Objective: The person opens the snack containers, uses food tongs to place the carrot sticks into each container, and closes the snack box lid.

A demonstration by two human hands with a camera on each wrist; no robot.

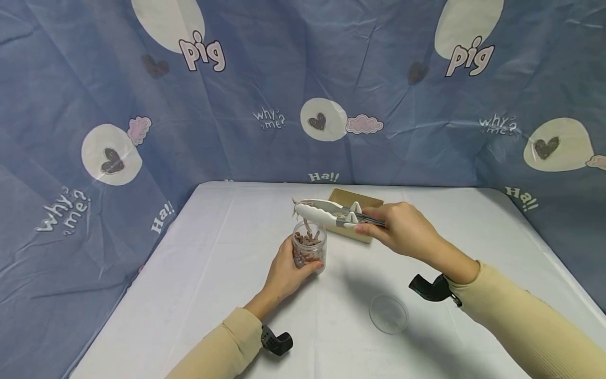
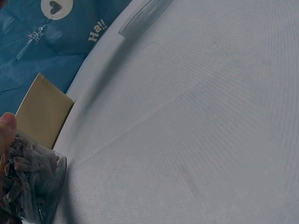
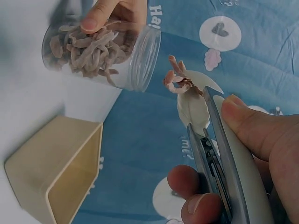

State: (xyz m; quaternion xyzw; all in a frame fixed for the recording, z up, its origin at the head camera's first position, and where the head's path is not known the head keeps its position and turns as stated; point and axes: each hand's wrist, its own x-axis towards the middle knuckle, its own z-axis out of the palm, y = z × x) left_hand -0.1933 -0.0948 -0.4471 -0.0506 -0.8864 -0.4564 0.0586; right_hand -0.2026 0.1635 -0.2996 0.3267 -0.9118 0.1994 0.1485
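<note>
My left hand (image 1: pixel 286 271) grips a clear plastic jar (image 1: pixel 310 260) around its side, holding it upright with its mouth uncovered. Brownish-pink strips (image 3: pixel 93 51) of what looks like dried food fill much of the jar. Above the jar's mouth, my right hand (image 1: pixel 404 231) holds metal tongs (image 3: pixel 224 154) with white scalloped tips (image 1: pixel 317 215). A few strips (image 3: pixel 180 79) are pinched between those tips, and one dangles toward the opening. In the left wrist view, only a thumb (image 2: pixel 6 130) of the left hand shows clearly, beside the jar.
A beige rectangular container (image 3: pixel 46 163), open on top, stands behind the tongs, partly hidden by them in the head view. Nearer me, a round clear lid (image 1: pixel 388 314) lies on the white tabletop (image 1: pixel 227 252). Blue printed cloth (image 1: pixel 265 152) hangs behind and to the sides.
</note>
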